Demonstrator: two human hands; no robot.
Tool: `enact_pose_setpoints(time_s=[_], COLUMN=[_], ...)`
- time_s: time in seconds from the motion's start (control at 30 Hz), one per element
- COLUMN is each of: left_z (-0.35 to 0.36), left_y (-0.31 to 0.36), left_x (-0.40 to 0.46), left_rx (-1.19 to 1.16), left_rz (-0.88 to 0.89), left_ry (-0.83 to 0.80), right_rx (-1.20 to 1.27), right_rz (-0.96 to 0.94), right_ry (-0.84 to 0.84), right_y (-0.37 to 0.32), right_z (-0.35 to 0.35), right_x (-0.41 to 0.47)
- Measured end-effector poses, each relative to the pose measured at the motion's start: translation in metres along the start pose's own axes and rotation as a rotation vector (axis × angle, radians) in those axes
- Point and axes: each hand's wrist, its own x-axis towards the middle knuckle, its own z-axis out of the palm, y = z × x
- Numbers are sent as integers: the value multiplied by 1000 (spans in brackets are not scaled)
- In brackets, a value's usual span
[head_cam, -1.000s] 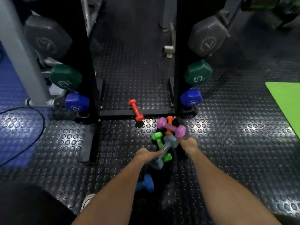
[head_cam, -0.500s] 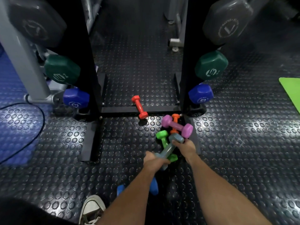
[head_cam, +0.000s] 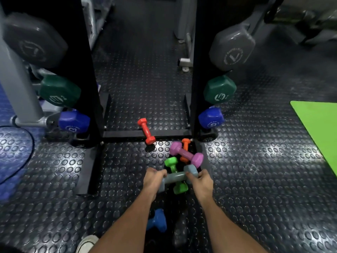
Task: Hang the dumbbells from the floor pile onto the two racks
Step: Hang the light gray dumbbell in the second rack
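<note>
Gym, studded rubber floor [head_cam: 255, 170], dumbbell racks [head_cam: 200, 70], green exercise mat [head_cam: 321, 128]

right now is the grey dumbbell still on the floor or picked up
Picked up: both hands, left and right, grip the grey dumbbell crosswise above the green dumbbell.

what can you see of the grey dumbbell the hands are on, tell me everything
The grey dumbbell is small and pale blue-grey, with a smooth matte coating that looks like vinyl or neoprene. It has a short bar handle between two faceted heads. It lies roughly level, its right head slightly higher, across the green dumbbell in the floor pile. The left hand grips its left head, mostly hiding it. The right hand holds it at the right head, which shows above the fingers. The purple dumbbell lies just beyond it.
</note>
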Motion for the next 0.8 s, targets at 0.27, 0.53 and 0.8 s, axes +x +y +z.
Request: enact_pose_setpoints(time_s=[0.27, 0.53, 0.8], left_z=[12, 35, 49], left_y=[51, 136, 223], left_x=[-22, -82, -169], left_rx=[-74, -211, -326], left_rz=[85, 181, 304], left_ry=[-28, -141, -199], right_rx=[153, 389, 535], right_rz=[-89, -211, -376], right_ry=[158, 537, 715], right_y=[-22, -88, -173], right_z=[-27, -78, -157], right_x=[-15, -25, -48])
